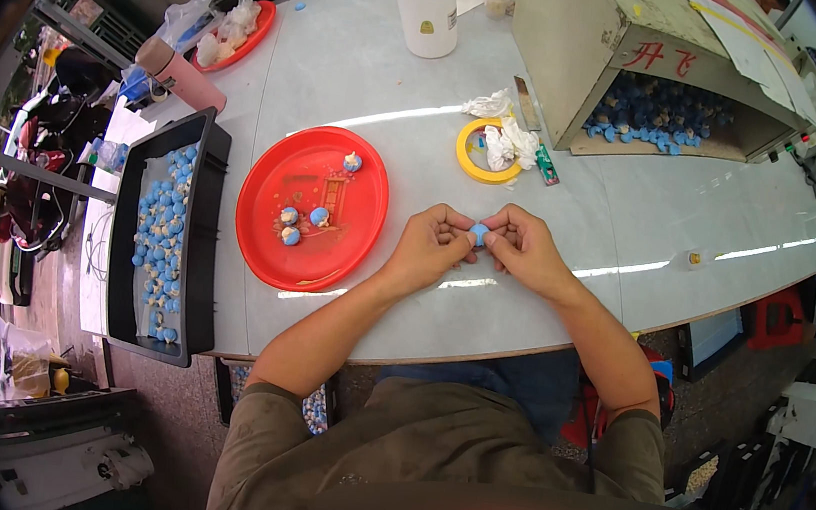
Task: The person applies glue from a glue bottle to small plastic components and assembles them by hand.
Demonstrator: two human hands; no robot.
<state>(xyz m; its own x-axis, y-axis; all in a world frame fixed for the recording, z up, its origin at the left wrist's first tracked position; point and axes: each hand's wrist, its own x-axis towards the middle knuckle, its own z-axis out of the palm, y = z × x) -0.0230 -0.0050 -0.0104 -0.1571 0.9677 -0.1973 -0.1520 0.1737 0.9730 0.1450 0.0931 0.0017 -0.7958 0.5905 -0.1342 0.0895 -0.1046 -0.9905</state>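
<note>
A small round blue piece [479,233] is pinched between the fingertips of both hands, above the grey tabletop close to my body. My left hand [428,248] closes on it from the left, fingers curled. From the other side my right hand [527,253] grips it with thumb and forefinger. Fingers cover much of the piece, so its full shape is hidden. To the left of my hands is a red round plate [282,165], holding several small blue-and-cream balls [320,216].
A black tray [206,232] of similar balls stands at the left. A yellow tape roll [463,161] lies ahead beside crumpled white tissue [513,144]. Farther back are a white bottle [424,15], a pink flask [181,78] and an open-fronted box [561,61] with blue pieces inside.
</note>
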